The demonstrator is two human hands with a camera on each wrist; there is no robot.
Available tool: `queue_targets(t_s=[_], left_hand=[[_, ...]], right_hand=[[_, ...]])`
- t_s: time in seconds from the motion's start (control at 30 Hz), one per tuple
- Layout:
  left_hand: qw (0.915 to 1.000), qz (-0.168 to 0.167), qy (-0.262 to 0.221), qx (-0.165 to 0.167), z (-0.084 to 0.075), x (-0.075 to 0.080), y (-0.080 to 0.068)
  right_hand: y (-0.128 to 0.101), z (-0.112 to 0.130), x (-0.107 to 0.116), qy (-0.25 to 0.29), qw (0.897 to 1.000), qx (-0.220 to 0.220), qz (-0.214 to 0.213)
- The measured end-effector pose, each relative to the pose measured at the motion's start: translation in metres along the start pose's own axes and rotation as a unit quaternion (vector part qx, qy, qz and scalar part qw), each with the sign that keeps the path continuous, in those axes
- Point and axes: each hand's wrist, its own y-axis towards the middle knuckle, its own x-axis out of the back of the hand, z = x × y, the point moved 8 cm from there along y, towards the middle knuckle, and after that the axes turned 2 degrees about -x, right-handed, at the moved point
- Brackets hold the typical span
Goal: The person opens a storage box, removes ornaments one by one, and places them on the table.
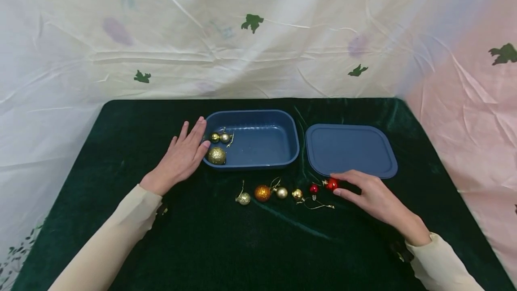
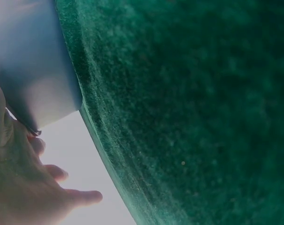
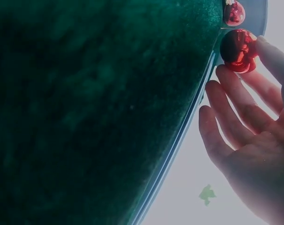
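A blue container (image 1: pixel 258 116) stands mid-table with three gold baubles (image 1: pixel 216 155) in its left end. My left hand (image 1: pixel 190 145) lies flat on the green cloth, fingers straight, fingertips against the container's left rim; in the left wrist view its wall (image 2: pixel 34 70) shows beside that hand (image 2: pixel 24 187). A row of baubles lies in front of the container: gold glitter (image 1: pixel 243 198), orange (image 1: pixel 262 193), two gold, a small red one (image 1: pixel 313 188). At the row's right end my right hand (image 1: pixel 339 185) pinches a red bauble (image 1: pixel 332 184) (image 3: pixel 239 50) between thumb and finger, low on the cloth.
The blue lid (image 1: pixel 350 149) lies flat to the right of the container, just beyond my right hand. Gold hanging loops (image 1: pixel 319 206) trail from the baubles. Dark green velvet (image 1: pixel 258 246) covers the table; a white sheet hangs behind it.
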Motion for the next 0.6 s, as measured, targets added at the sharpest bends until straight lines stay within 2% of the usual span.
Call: queue_targets(t_s=[0.4,0.6], left_hand=[[1.0000,-0.001,-0.007,-0.003,-0.0004,0.0013,-0.0021],[0.9999,-0.007,-0.011,-0.002,-0.0011,0.0020,-0.0017]], right_hand=[[0.0009,-0.0069,-0.0090,-0.018,0.999,-0.021,0.041],[0.0018,-0.0023,0.0000,-0.037,0.999,-0.019,0.024]])
